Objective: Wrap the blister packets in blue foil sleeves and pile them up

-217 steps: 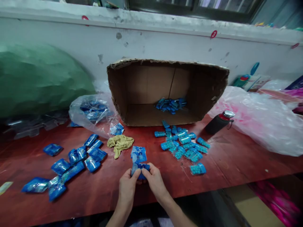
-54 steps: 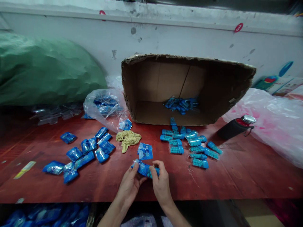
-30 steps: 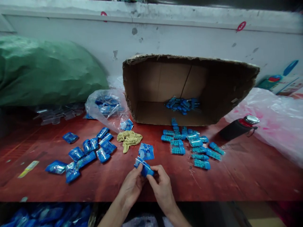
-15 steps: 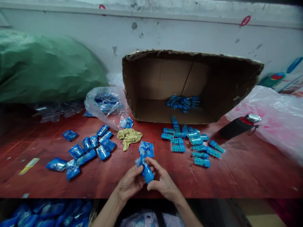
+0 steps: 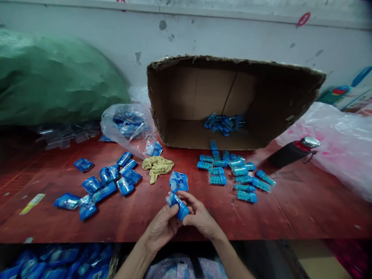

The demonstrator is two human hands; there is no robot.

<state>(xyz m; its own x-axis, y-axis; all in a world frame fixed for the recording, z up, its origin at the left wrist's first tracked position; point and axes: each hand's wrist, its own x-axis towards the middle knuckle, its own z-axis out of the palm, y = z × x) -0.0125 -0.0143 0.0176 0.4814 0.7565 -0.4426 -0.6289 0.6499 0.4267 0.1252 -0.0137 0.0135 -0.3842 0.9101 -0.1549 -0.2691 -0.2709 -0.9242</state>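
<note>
Between my hands, above the table's front part, is a small blue packet [image 5: 181, 211] with a clear end. My left hand [image 5: 159, 226] is closed on it, thumb on top. My right hand [image 5: 203, 221] grips its right side with thumb and fingers. Flat blue printed wrappers [image 5: 178, 181] lie just beyond. On the left are several filled blue packets [image 5: 104, 192]. Several clear small containers with blue balls and blue caps [image 5: 246, 195] lie on the right.
A cardboard box [image 5: 186, 133] on its side holds more blue containers. A yellowish cloth [image 5: 158, 166], a clear bag [image 5: 136, 139] of blue wrappers, a black bottle [image 5: 287, 154] and a green sack [image 5: 58, 81] stand about the red table [image 5: 276, 221]. Blue packets [image 5: 58, 261] fill a box below.
The view has shifted slightly. The blue packet stays in both hands, and its clear end now sits a little more upright, with small finger movements around it.
</note>
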